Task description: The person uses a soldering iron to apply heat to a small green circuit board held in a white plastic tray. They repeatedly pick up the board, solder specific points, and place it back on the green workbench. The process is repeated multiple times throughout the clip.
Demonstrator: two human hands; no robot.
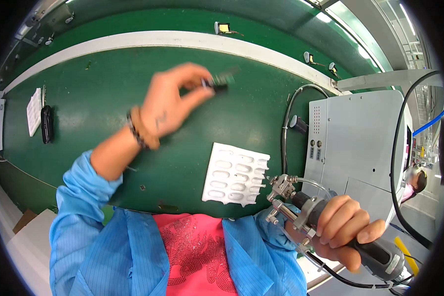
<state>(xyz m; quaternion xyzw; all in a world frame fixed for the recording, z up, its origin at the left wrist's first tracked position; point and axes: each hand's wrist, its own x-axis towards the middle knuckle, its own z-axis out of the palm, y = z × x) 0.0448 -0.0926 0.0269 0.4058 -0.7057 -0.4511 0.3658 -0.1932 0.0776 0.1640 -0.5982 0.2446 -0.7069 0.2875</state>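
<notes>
Over the far middle of the green bench, my left hand (175, 98) pinches a small circuit board (221, 81), green with a dark part on it. Motion smears the board, so its details are unclear. At the lower right, my right hand (345, 229) wraps round the black handle of a handheld power tool (380, 256). Metal clamps and a jointed metal fitting (283, 190) sit at the tool's front end, with a clear tube and a black cable attached. Left of that fitting lies a white moulded tray (224, 190) with oval pockets.
A grey machine box (355, 143) stands on the right, with a black cable (285, 128) curving beside it. At the far left lie a black case (46, 124) and another white tray (34, 112). Small yellow-labelled items (223, 28) sit beyond the white rail (148, 38). A person (418, 183) is at far right.
</notes>
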